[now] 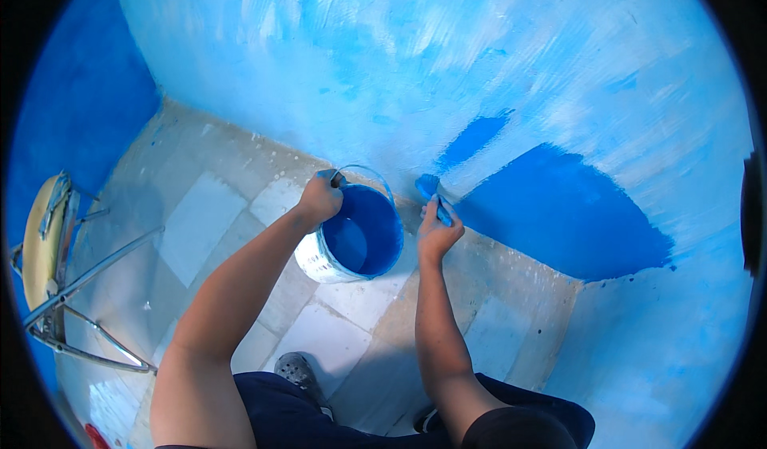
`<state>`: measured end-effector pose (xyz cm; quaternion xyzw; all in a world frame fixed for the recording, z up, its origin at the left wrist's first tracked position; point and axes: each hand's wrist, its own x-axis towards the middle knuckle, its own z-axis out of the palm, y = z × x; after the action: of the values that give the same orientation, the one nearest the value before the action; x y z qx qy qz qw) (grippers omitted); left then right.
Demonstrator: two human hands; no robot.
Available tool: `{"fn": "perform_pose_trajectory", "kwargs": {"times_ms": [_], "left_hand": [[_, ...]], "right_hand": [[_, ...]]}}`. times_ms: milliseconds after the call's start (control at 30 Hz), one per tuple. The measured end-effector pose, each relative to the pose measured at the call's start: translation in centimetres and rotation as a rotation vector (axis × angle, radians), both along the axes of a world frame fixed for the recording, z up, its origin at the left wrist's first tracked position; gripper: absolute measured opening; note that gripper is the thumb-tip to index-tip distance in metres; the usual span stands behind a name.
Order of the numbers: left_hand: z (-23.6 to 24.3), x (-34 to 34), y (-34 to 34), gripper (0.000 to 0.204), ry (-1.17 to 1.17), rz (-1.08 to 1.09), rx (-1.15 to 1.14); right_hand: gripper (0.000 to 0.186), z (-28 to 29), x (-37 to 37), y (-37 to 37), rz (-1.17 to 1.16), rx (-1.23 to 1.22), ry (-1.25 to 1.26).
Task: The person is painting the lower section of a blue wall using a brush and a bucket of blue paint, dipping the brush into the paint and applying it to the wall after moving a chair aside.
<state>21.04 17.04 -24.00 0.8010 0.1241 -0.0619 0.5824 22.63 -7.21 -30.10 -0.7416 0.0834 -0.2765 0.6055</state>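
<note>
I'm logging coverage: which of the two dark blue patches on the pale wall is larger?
The right-hand patch, a broad area running down to the floor. The other, a slim slanted streak, sits to its upper left.

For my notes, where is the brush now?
In the head view, right of centre, the right hand holds the brush right of the bucket, near the wall.
</note>
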Motion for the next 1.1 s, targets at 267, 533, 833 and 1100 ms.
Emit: {"fn": "perform_pose_trajectory", "kwargs": {"times_ms": [267,533,833,1100], "left_hand": [[0.3,-0.4,-0.2,0.023,0.045,0.016,-0.009],[0.4,0.1,-1.4,0.022,-0.024,-0.008,0.058],[1.3,-0.2,-1.2,0.023,0.033,-0.011,0.007],[1.1,0.0,-0.8,0.021,0.021,0.006,0.022]], "right_hand": [[0.028,16.4,-0.8,-0.2,-0.223,-0.036,-0.583],[0.025,1.0,0.0,-2.5,-0.062,-0.118,-0.142],[0.026,16.3,-0.6,-4.1,-0.220,-0.012,-0.503],[0.021,2.4,-0.1,-3.9,-0.170,-0.165,-0.309]]}}
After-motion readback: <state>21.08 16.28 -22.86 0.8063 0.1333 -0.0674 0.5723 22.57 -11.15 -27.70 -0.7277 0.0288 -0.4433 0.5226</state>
